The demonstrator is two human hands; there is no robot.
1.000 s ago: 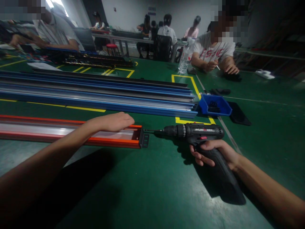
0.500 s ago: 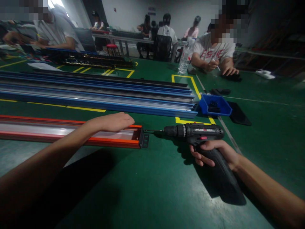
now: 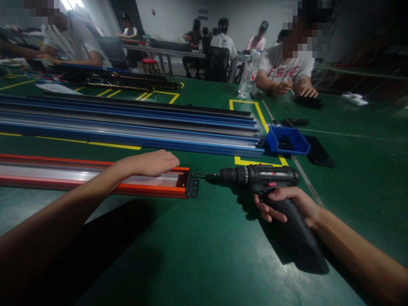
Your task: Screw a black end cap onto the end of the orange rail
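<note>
A long orange channel profile (image 3: 159,190) lies across the green table at the left, with a black end cap (image 3: 190,185) on its right end. My left hand (image 3: 154,162) lies over the profile near that end, its fingers curled over the far edge and partly hidden. My right hand (image 3: 280,204) is wrapped around the handle of a black cordless drill (image 3: 274,175). A long thin bit (image 3: 205,174) runs left from the drill's chuck, its tip at the end cap. Whether a screw sits under the tip is too small to tell.
Behind the orange profile lie several blue and black profiles (image 3: 159,138). A blue bin (image 3: 299,146) with dark parts stands by their right ends, beside a dark flat pad (image 3: 318,153). A plastic bottle (image 3: 246,78) stands farther back. A person (image 3: 287,70) sits across the table.
Both of my hands, the drill and the orange profile keep their places. Across the table at the far left, a person's arms have shifted slightly.
</note>
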